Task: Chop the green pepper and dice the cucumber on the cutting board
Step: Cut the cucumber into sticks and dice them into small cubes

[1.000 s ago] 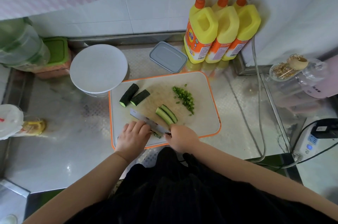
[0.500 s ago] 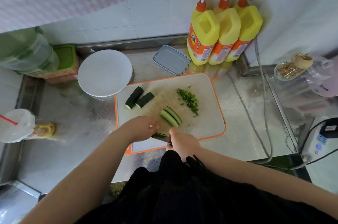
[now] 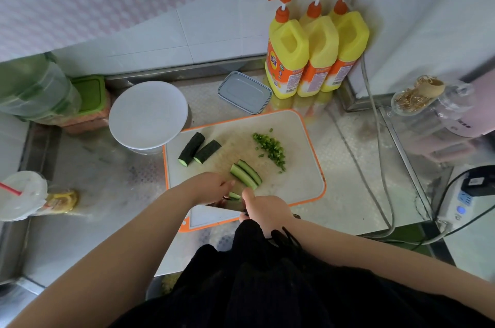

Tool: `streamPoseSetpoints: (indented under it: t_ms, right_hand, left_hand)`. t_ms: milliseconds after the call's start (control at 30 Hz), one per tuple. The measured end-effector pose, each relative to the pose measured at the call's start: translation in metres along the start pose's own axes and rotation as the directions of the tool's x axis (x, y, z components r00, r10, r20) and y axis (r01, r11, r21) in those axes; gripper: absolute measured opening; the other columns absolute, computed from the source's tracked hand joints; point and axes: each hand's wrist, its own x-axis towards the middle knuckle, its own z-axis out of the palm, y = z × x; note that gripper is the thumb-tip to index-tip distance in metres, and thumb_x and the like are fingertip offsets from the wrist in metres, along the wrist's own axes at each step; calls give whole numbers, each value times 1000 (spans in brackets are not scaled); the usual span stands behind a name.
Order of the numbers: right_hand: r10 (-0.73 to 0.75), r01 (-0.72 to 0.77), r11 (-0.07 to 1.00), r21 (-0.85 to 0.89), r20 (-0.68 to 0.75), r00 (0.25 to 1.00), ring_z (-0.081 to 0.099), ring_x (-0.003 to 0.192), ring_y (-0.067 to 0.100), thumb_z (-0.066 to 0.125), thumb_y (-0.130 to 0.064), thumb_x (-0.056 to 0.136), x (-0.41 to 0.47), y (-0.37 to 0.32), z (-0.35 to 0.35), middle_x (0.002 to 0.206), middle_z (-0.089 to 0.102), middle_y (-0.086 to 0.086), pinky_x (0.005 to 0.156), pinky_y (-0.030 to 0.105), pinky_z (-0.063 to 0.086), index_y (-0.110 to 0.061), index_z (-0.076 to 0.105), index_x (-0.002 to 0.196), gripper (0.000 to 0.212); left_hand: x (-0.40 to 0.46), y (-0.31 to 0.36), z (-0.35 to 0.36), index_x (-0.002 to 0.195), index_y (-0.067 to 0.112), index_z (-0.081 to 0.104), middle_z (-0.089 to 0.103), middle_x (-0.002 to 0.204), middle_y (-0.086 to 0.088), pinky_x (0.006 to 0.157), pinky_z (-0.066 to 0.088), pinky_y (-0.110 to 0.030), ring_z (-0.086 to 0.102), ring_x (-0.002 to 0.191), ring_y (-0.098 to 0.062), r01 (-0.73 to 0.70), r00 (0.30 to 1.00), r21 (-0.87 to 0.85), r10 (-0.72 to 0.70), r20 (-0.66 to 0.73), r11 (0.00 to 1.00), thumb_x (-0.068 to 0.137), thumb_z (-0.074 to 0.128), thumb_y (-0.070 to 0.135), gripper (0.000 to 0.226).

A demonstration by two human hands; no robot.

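Single view, head-worn wide-angle camera. Looks forward and steeply down from above the person's chest onto the steel counter [image 3: 80,220]. Cutting board [image 3: 300,167] sits near frame centre, close below. Tiled wall at 12 o'clock, arms enter from 6 o'clock. Edges bow from lens distortion. No second view, so no overlap.

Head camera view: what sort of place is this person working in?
Most likely a kitchen, perhaps a small home or shop one. A steel counter carries a cutting board with cucumber pieces and chopped green pepper, and three yellow pump bottles stand against the white tiled wall.
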Motion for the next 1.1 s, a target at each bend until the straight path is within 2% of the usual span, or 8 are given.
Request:
streamPoseSetpoints:
  t_ms: [200, 300, 367, 400, 600, 867, 967, 1100]
  right_hand:
    - [49, -47, 998, 37, -73, 996, 49, 62, 27, 44, -28, 95, -7, 5, -1, 65, 44, -2, 55, 32, 36, -8, 40, 112, 27]
    - [184, -167, 975, 149, -109, 977, 54, 67, 28, 44, -30, 93, -7, 13, -3, 69, 50, 1, 58, 33, 41, -11, 42, 107, 24]
    - [260, -227, 941, 249, -106, 960, 56, 70, 28, 45, -29, 93, -6, 19, -4, 74, 53, 2, 58, 32, 41, -12, 41, 103, 20]
    - [284, -245, 925, 289, -102, 953, 55, 69, 26, 46, -29, 93, -6, 22, -4, 73, 52, 0, 58, 32, 41, -13, 39, 100, 18]
    - [352, -280, 860, 428, -100, 931, 54, 66, 24, 48, -27, 93, -6, 30, -1, 71, 52, -1, 58, 33, 42, -15, 37, 92, 16]
    - [347, -269, 849, 456, -96, 933, 55, 67, 25, 49, -27, 93, -8, 32, -2, 72, 53, 2, 59, 35, 43, -15, 39, 91, 16]
    - [358, -273, 826, 493, -85, 930, 57, 67, 25, 50, -28, 93, -5, 33, -5, 72, 55, 1, 59, 36, 45, -15, 41, 93, 17]
    - [353, -283, 810, 514, -41, 935, 56, 68, 24, 50, -30, 93, 3, 31, -8, 72, 53, -2, 58, 32, 41, -15, 40, 95, 18]
  left_hand:
    - [-10, -3, -25, 96, 19, 63, 60, 91, 4, 74, 43, -29, 57, 85, -16, -68, 957, -102, 36, -289, 992, 99, 46, 31, 22]
    - [-23, -16, -26, 98, 13, 66, 61, 93, 1, 73, 44, -28, 55, 88, -15, -219, 575, -21, 112, -811, 975, 94, 52, 20, 15]
    - [-27, -28, -14, 93, 6, 66, 62, 92, -7, 74, 47, -31, 56, 89, -22, -261, 314, 191, 270, -910, 946, 90, 55, 14, 13]
    - [-27, -35, -4, 92, 6, 65, 62, 93, -8, 75, 49, -34, 58, 88, -26, -280, 296, 269, 349, -889, 922, 89, 55, 13, 12]
    - [-4, -52, 50, 117, 16, 60, 62, 116, -5, 91, 51, -35, 60, 105, -25, -284, 774, 519, 513, -371, 806, 71, 76, 35, 53]
    - [10, -38, 46, 96, 15, 69, 65, 95, -4, 63, 52, -28, 63, 81, -25, -214, 834, 500, 424, -354, 839, 65, 82, 35, 39]
    - [6, -26, 50, 118, 15, 58, 56, 116, -1, 79, 47, -33, 54, 105, -22, -31, 915, 314, 153, -373, 949, 89, 58, 39, 37]
    - [2, -12, 63, 121, 17, 49, 51, 117, -1, 78, 47, -34, 51, 105, -21, 239, 885, -21, -227, -407, 971, 93, 53, 42, 38]
